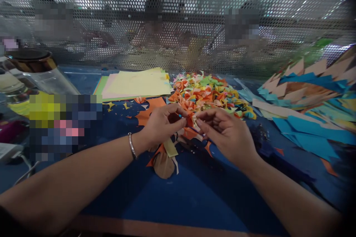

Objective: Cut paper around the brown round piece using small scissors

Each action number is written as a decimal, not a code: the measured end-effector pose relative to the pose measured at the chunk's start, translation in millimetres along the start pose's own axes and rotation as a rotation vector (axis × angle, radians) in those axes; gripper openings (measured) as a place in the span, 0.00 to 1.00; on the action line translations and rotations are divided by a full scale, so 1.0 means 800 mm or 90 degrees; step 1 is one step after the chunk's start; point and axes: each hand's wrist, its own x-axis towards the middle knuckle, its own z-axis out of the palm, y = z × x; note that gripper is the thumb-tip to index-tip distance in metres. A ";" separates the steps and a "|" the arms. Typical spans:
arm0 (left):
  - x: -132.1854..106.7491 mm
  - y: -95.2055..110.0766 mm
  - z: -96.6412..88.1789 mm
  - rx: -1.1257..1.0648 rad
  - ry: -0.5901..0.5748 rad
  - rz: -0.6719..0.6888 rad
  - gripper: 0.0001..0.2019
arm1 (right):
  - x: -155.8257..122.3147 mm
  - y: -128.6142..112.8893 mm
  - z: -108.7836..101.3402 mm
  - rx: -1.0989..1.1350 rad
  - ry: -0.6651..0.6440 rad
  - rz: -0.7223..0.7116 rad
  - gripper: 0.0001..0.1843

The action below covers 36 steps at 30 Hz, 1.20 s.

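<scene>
The person's left hand and right hand meet above the blue tabletop, a small orange paper piece between their fingertips. The right thumb and forefinger pinch its pale edge; the left ones curl close on the other side, but whether they grip it cannot be told. Just beyond lies a heap of colourful paper scraps, beside stacked paper sheets. A brown disc lies nearer the person.
</scene>
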 end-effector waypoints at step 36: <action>-0.001 0.009 0.000 -0.013 -0.080 -0.059 0.04 | 0.003 -0.007 -0.004 -0.035 -0.042 -0.027 0.08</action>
